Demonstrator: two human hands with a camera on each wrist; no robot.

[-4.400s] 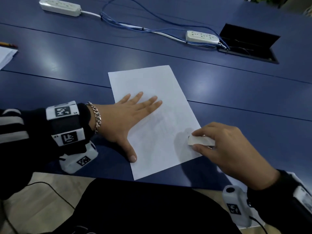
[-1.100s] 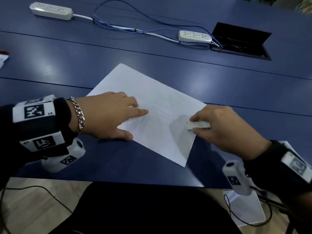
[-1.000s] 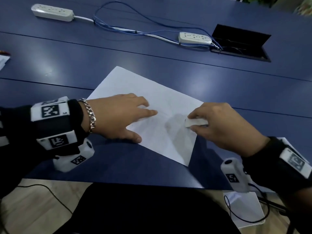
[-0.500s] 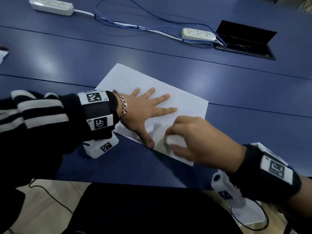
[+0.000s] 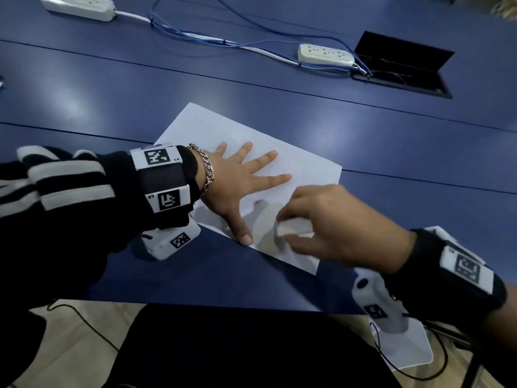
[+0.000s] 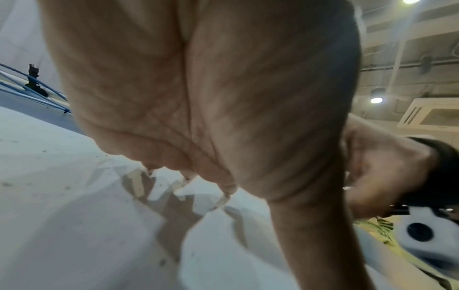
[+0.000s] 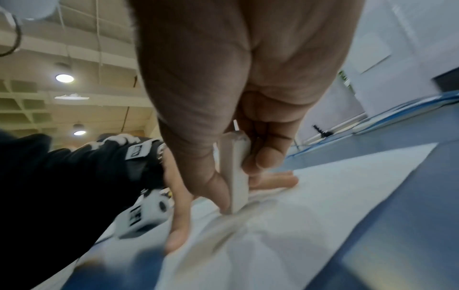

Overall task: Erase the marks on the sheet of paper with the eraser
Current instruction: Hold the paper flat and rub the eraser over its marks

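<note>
A white sheet of paper (image 5: pixel 305 169) lies askew on the blue table (image 5: pixel 391 152). My left hand (image 5: pixel 237 180) lies flat on the sheet with fingers spread, the thumb near its front edge. My right hand (image 5: pixel 321 219) pinches a white eraser (image 5: pixel 293 229) between thumb and fingers, its end down on the paper just right of the left thumb. In the right wrist view the eraser (image 7: pixel 236 176) stands on end against the sheet (image 7: pixel 335 196). In the left wrist view my palm (image 6: pixel 223 98) covers the paper (image 6: pixel 62 196), which carries dark specks. I can make out no marks on the sheet.
Two white power strips (image 5: pixel 326 54) (image 5: pixel 78 4) joined by blue cables (image 5: pixel 209 37) lie at the back. An open black cable hatch (image 5: pixel 402 65) is at the back right. The table's front edge (image 5: pixel 195 302) runs close below the sheet.
The sheet has been turned askew. My left hand went from curled to flat and spread on the paper. My right hand brought the eraser leftward, close to the left thumb.
</note>
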